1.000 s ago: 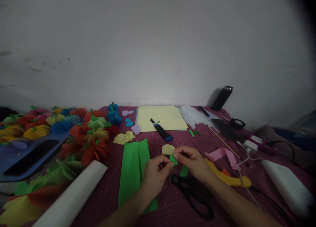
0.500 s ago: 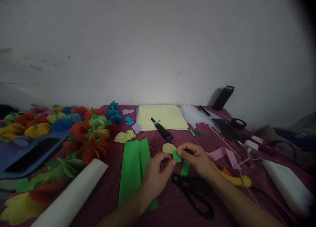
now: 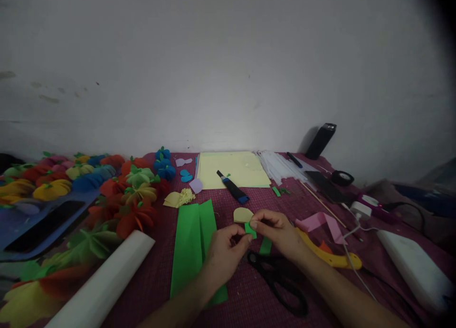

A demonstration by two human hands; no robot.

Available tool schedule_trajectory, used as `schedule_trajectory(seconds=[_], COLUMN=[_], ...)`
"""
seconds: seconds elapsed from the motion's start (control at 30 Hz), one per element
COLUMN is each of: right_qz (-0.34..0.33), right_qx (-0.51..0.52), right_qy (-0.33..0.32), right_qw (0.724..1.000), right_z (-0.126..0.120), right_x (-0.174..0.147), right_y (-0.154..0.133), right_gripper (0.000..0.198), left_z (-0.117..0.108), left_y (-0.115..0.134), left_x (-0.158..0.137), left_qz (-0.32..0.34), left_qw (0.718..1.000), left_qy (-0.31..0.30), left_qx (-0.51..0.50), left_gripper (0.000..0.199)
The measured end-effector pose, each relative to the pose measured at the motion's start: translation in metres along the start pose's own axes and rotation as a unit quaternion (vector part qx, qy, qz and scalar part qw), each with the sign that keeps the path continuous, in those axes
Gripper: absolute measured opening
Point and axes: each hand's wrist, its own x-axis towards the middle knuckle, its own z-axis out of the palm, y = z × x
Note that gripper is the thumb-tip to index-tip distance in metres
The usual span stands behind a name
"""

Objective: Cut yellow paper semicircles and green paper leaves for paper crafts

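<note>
A small piece of green paper (image 3: 251, 230) is pinched between both hands above the middle of the table. My left hand (image 3: 228, 252) grips its left edge with thumb and fingertips, while my right hand (image 3: 276, 228) holds its upper right side. Just below them lie black-handled scissors (image 3: 276, 280), their blades partly hidden. A green strip (image 3: 265, 246) shows beneath my right hand. Behind the fingers is a cream rounded paper piece (image 3: 242, 215). Larger folded green sheets (image 3: 187, 247) lie to the left, partly under my left forearm.
Many coloured paper flowers (image 3: 137, 190) crowd the left, beside a white roll (image 3: 107, 280). A blue-black cutter (image 3: 233, 188) rests on cream sheets (image 3: 206, 171). To the right are pink ribbon (image 3: 320, 223), a yellow-handled tool (image 3: 331, 259), cables and a black bottle (image 3: 320, 141).
The green piece and my fingertips have shifted slightly down and left, and the piece is tilted differently. Both hands still hold it.
</note>
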Motion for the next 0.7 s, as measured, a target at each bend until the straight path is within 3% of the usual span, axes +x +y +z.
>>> schedule_trajectory(seconds=[0.37,0.7], right_qz=[0.010,0.024], right_qx=[0.026,0.029], right_qy=[-0.007,-0.022], right_qw=[1.000,0.999], right_z=[0.0008,0.0023], right_x=[0.0009,-0.0007], right_y=[0.0020,-0.0043], right_gripper=[0.018,0.020], left_z=[-0.0017,-0.0042], left_y=[0.0002,0.0014], left_x=[-0.0007,0.0003], left_qz=[0.004,0.039], left_qw=[1.000,0.999], left_qy=[-0.015,0.015], left_qx=[0.001,-0.019], left_gripper=[0.023,0.018])
